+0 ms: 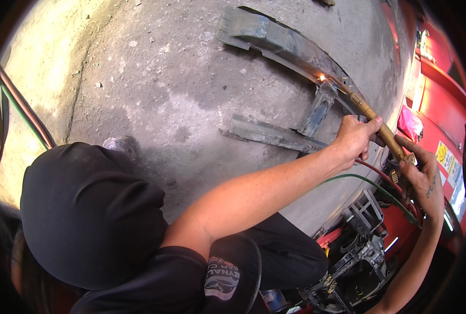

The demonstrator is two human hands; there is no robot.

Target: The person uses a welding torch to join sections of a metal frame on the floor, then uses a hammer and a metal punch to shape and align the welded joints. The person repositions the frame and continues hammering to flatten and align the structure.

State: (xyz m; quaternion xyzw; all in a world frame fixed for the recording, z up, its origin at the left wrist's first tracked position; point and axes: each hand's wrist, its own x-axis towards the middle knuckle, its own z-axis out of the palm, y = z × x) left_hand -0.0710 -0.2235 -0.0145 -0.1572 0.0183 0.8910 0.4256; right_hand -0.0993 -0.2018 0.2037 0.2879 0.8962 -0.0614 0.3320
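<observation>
A brass gas torch slants from upper left to lower right, a small bright flame at its thin tip. My left hand is closed round the middle of its body. At the hose end, by the valve knobs, my right hand grips it with thumb and fingers. The flame meets a long grey bent sheet-metal beam on the ground, where a short cross-piece joins it. A second, narrower metal rail lies nearer me, partly behind my left forearm.
Green hose and red hose run from the torch's rear end. More hoses hang at far left. Rough concrete floor surrounds the beam. Dark metal parts lie at lower right, near a red panel. My bent knees are close below.
</observation>
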